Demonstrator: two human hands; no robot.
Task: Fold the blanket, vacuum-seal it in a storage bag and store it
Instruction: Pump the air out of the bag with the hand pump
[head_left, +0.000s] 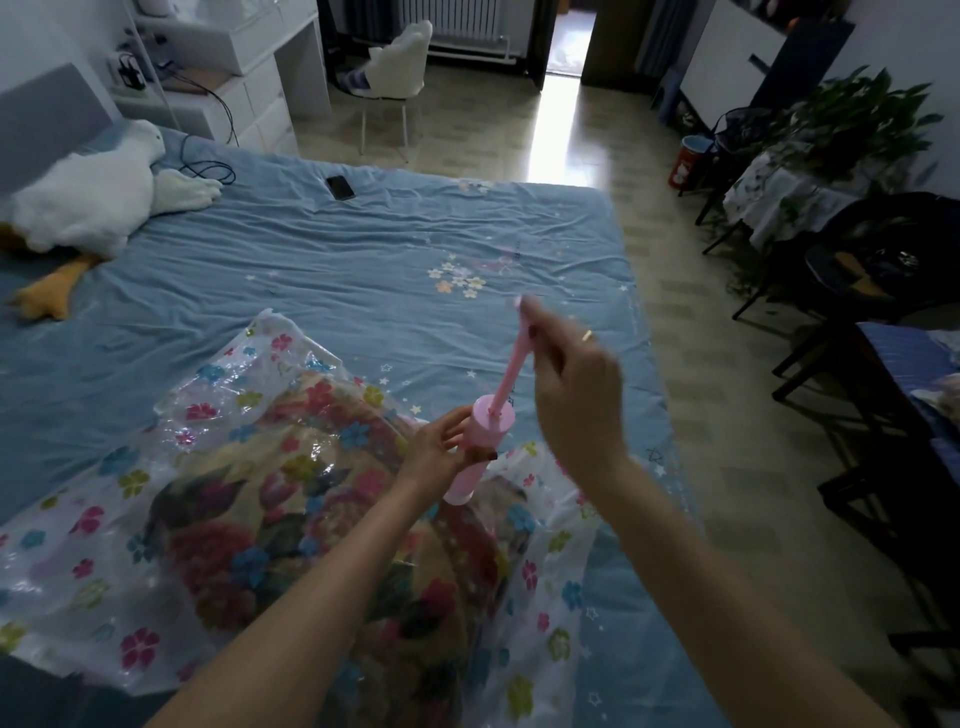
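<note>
So the folded floral blanket (291, 525) is already inside the clear flower-print storage bag (78, 561), which lies flat on the blue bed sheet (322, 249) at the near end of the bed. A pink hand pump (480, 452) stands tilted on top of the bag, its bottom end touching the plastic over the blanket. The left hand (441, 452) has its fingers and thumb wrapped around the pump's barrel, just under the wide top cap. The right hand (571, 384) is up higher, fingers curled tight on the handle end of the pink plunger rod (511, 364), which is drawn well out of the barrel. That hand is motion-blurred. Further up the bed there's a big plush goose (88, 202) and a black phone (341, 187) lying on the sheet.
</note>
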